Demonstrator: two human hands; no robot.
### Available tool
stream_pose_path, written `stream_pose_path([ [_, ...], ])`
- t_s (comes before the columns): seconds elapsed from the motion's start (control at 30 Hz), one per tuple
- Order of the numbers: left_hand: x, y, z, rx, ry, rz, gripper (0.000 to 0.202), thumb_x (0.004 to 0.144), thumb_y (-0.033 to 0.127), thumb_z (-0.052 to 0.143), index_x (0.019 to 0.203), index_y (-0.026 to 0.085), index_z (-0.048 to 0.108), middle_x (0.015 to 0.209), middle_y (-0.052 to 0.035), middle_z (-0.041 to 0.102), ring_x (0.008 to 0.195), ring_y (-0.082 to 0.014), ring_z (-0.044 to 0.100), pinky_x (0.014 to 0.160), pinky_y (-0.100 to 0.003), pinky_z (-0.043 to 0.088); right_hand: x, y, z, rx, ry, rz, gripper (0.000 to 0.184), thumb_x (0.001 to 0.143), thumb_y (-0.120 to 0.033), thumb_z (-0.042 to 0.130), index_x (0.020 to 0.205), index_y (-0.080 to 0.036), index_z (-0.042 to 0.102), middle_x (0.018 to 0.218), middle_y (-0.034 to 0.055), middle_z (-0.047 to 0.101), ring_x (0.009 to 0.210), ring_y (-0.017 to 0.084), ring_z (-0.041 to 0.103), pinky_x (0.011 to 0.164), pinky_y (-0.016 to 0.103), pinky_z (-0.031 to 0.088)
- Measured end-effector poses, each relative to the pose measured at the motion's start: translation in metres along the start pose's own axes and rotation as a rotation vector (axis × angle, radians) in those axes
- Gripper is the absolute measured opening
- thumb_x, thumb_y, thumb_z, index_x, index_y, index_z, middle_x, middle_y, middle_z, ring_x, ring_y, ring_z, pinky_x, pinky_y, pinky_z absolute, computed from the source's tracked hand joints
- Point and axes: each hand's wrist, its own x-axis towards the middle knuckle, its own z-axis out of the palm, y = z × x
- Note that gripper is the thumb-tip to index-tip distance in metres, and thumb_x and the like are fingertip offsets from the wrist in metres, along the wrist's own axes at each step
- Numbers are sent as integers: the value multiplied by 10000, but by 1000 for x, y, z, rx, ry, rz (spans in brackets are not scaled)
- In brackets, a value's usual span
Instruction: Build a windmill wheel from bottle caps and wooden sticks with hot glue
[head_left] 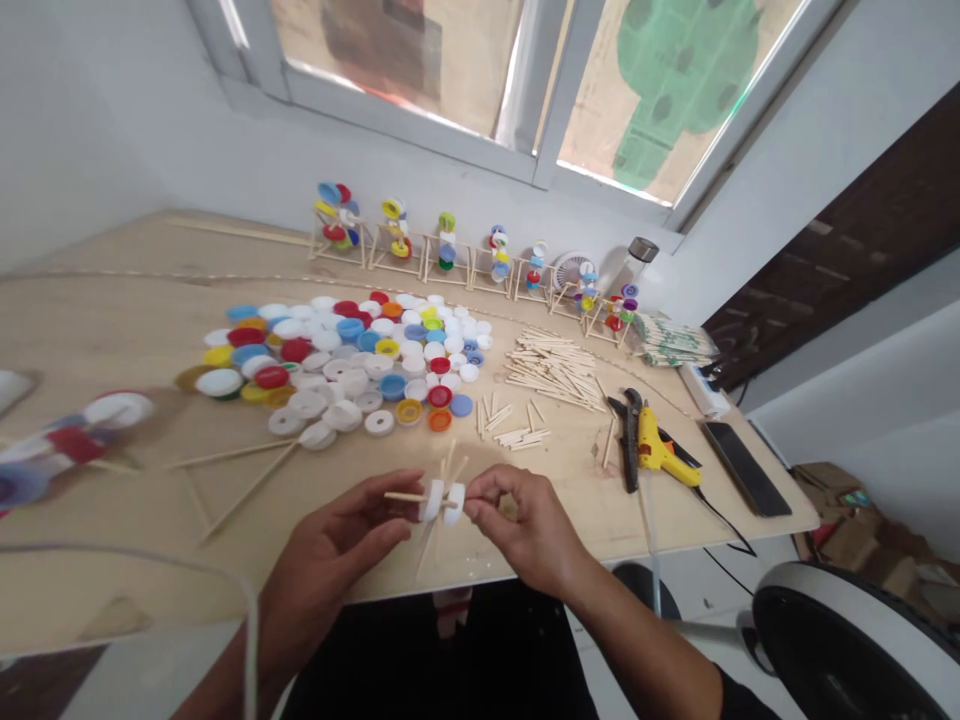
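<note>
1. White plastic is showing between the fingertips: a small stick-and-cap piece (pixel 453 503), two caps with thin sticks poking out, is sitting between both hands above the near edge of the table (pixel 82 320).
2. From where I'm standing, the right hand (pixel 529 525) is pinching the piece's right side, thumb against fingers; I cannot tell whether cap or stick end is taking the pinch. Too hard a squeeze could be skewing the caps.
3. On the other side, the left hand (pixel 319 555) is standing with thumb and index finger parted around a projecting stick; I cannot tell whether the tips are touching it. With only one firm pinch, the piece might be twisting or dropping.
4. Beyond the fingers, loose caps (pixel 352 370) are lying heaped; a careless knuckle could be scattering them.
5. Nearer the left wrist, a pale cable (pixel 251 620) is looping past, possibly snagging the arm.
6. Right of the right fingers, a yellow glue gun (pixel 660 450) is resting; if hot, it could be burning a straying hand.
</note>
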Motion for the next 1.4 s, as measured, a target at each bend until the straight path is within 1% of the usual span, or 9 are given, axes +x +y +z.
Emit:
stream_pose_path([
  [0.1, 2, 0, -7, 42, 37, 1, 442, 585, 502, 871, 953, 266, 810, 878, -67, 793, 803, -239, 699, 771, -322, 569, -1, 8, 3, 86, 11, 66, 101, 850, -289, 642, 825, -197, 678, 705, -15, 647, 658, 131, 581, 625, 240, 466],
  [0.33, 2, 4, -3, 32, 187, 5, 426, 496, 559, 883, 773, 244, 803, 653, -16, 701, 669, -189, 630, 666, -284, 543, -3, 3, 5, 189, 0, 128, 145, 822, -332, 651, 804, -188, 658, 690, -24, 595, 647, 119, 534, 635, 239, 432],
  [0.5, 1, 4, 1, -5, 176, 16, 331, 524, 505, 878, 689, 233, 785, 597, 8, 631, 636, -154, 581, 641, -253, 510, -5, 0, 4, 172, 5, 124, 148, 828, -327, 635, 797, -187, 673, 701, -16, 606, 671, 127, 546, 686, 256, 438],
  [0.67, 0, 3, 1, -36, 179, 28, 287, 572, 480, 851, 658, 222, 759, 563, 11, 607, 642, -163, 580, 645, -265, 503, -6, 0, 6, 177, 17, 139, 138, 795, -322, 653, 803, -189, 688, 712, -8, 629, 682, 136, 573, 675, 254, 460],
  [0.77, 0, 4, 0, -37, 162, 16, 292, 573, 476, 843, 677, 217, 757, 577, 6, 628, 630, -165, 582, 646, -277, 506, -7, -2, 8, 206, 60, 163, 144, 779, -325, 649, 802, -191, 693, 716, -2, 655, 678, 137, 588, 661, 249, 473],
  [0.93, -1, 7, -5, -24, 121, -25, 379, 578, 463, 860, 879, 242, 794, 719, -13, 735, 712, -178, 652, 692, -263, 530, -4, -4, 11, 242, 76, 187, 156, 764, -340, 645, 765, -189, 686, 682, 0, 659, 649, 134, 575, 614, 238, 460],
  [1.13, 2, 2, -11, -22, -80, -57, 477, 618, 486, 861, 1029, 259, 780, 860, -62, 807, 857, -249, 741, 809, -322, 578, -1, -7, 13, 270, 58, 186, 137, 781, -322, 650, 768, -189, 677, 681, -11, 642, 639, 126, 569, 629, 239, 458],
  [1.23, 5, 3, -9, 8, -116, -45, 481, 618, 501, 860, 1019, 246, 786, 890, -82, 814, 860, -282, 755, 821, -362, 593, 0, -6, 12, 262, 39, 171, 138, 787, -323, 654, 778, -188, 681, 685, -14, 622, 642, 125, 556, 631, 241, 452],
  [1.4, 7, 10, -6, 93, -86, -13, 434, 566, 532, 874, 874, 235, 802, 911, -94, 815, 847, -301, 752, 797, -366, 611, 2, -2, 16, 237, 36, 138, 129, 798, -320, 657, 801, -197, 695, 698, -13, 622, 661, 133, 558, 638, 250, 449],
])
